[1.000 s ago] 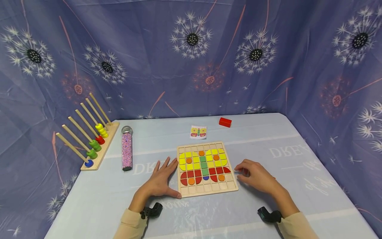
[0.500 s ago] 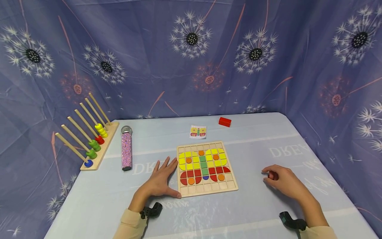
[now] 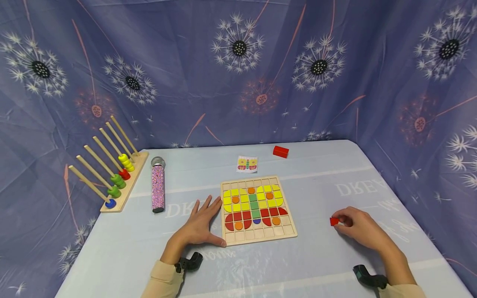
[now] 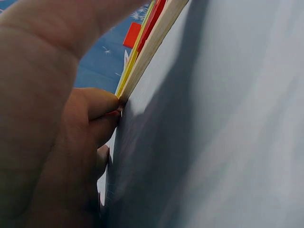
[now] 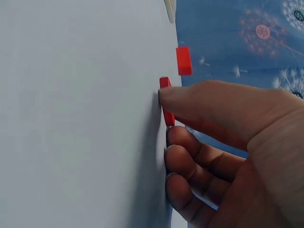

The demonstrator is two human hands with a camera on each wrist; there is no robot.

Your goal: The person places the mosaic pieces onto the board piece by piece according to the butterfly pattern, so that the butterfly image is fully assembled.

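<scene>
A square wooden grid board (image 3: 261,239) lies at the middle of the table, bearing flat yellow, red, green, orange and blue pieces in a butterfly pattern. My left hand (image 3: 201,225) rests at the board's left side, fingers spread, with the thumb at its lower left corner. To the right of the board, my right hand (image 3: 359,227) pinches a small flat red puzzle piece (image 3: 334,222) between thumb and fingers. From the right wrist, the same red piece (image 5: 168,114) shows on edge close over the tabletop, partly hidden by the thumb.
Behind the board lie a butterfly pattern card (image 3: 247,164) and a red block (image 3: 281,152). A glittery pink microphone (image 3: 158,188) is left of the board. Further left stands a wooden peg rack (image 3: 124,188) with coloured rings. A patterned curtain (image 3: 179,82) hangs behind the table.
My right hand has moved right, away from the board's edge, and now holds the red puzzle piece in its fingertips. My left hand stays where it was.
</scene>
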